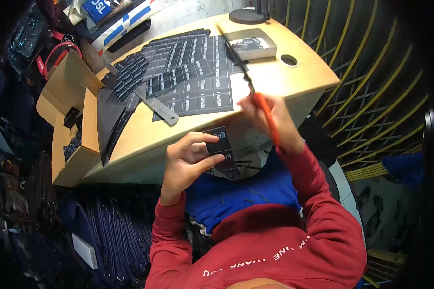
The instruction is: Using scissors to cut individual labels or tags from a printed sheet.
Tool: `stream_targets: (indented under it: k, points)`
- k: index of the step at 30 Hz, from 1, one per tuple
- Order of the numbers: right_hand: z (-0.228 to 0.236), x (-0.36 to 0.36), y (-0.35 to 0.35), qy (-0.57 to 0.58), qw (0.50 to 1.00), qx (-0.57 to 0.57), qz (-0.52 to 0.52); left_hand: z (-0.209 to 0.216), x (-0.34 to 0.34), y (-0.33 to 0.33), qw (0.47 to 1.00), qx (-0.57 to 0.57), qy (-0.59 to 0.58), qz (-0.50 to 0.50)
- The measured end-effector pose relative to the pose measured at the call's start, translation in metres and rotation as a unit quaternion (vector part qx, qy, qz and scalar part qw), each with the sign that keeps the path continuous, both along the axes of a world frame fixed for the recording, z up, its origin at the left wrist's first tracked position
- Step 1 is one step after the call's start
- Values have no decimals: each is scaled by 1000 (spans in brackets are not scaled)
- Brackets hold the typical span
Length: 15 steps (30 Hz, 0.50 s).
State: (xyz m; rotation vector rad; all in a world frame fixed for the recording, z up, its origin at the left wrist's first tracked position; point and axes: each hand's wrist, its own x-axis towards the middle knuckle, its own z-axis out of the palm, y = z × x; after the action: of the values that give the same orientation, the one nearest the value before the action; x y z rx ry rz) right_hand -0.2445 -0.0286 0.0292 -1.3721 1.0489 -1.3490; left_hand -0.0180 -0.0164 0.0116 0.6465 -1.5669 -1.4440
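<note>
Pinched between the thumb and fingers of my left hand (181,161) is a short black label strip (222,148) with pale print, held above my lap in front of the table edge. My right hand (282,120) grips a pair of scissors by the orange handles (266,115). The long dark blades (235,55) point up and away over the table, apart from the strip. Beyond my hands, black printed label sheets (221,77) lie overlapping on the table. A flat metal ruler (161,108) rests across their near edge.
A shallow white box (265,54) of small dark pieces stands at the back of the wooden table (303,72), near a black round base (248,16). An open cardboard box (90,120) is at the left. Thin dark offcuts lie on my blue-covered lap (270,188).
</note>
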Motion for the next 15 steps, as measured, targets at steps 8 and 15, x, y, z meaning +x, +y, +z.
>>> stream_targets:
  k: [8,15]
  points:
    - [-26,38,35,-97,990,-18,104,2,-2,-2,996,-61,-58,37]
    - [-23,35,29,-89,995,-42,34,3,-12,4,999,-41,-11,2]
